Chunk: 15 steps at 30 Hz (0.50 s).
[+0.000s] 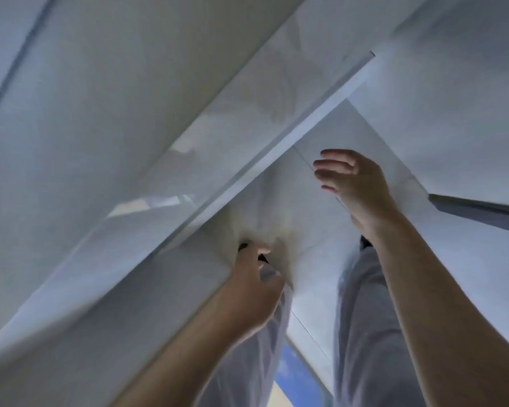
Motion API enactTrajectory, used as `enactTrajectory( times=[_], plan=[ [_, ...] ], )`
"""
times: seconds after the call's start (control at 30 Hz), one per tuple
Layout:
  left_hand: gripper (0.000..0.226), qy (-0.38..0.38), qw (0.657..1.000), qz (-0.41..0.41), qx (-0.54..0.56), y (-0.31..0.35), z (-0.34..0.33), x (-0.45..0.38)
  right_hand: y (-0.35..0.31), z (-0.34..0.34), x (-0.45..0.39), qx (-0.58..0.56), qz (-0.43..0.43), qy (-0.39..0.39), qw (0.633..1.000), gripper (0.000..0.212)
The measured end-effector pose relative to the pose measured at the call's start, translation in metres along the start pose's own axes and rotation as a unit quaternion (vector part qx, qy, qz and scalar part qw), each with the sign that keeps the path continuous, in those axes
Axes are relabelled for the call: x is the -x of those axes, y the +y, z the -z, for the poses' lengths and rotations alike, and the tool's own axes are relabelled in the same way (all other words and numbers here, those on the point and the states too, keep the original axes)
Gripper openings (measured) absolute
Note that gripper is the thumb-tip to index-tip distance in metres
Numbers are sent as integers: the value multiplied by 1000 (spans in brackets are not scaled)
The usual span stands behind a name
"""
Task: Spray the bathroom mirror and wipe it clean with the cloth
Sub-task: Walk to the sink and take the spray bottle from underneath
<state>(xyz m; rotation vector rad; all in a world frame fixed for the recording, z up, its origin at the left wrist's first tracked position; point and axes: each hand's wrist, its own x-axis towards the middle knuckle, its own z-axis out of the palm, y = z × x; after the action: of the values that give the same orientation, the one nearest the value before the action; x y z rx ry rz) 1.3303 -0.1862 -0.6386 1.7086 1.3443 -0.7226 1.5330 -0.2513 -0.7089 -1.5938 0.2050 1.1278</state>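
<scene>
Your left hand (254, 284) is curled, fingers closed around something small and dark, too blurred to name, maybe the spray bottle. Your grey trouser legs (362, 333) hang below over pale floor tiles (309, 207). Your right hand (353, 183) hovers empty, fingers spread wide.

left hand (254, 286) low centre | right hand (351, 183) above, right

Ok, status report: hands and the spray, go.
Left hand shut on something small, blurred, identity unclear. Right hand open, empty. No mirror or cloth identifiable. Nothing visibly in the way.
</scene>
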Motion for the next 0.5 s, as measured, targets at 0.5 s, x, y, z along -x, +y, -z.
enactTrajectory(
  times=[0.5],
  plan=[
    [36, 249, 949, -137, 136, -12, -4, -140, 13, -56, -101, -130, 67, -31, 989, 32]
  ],
)
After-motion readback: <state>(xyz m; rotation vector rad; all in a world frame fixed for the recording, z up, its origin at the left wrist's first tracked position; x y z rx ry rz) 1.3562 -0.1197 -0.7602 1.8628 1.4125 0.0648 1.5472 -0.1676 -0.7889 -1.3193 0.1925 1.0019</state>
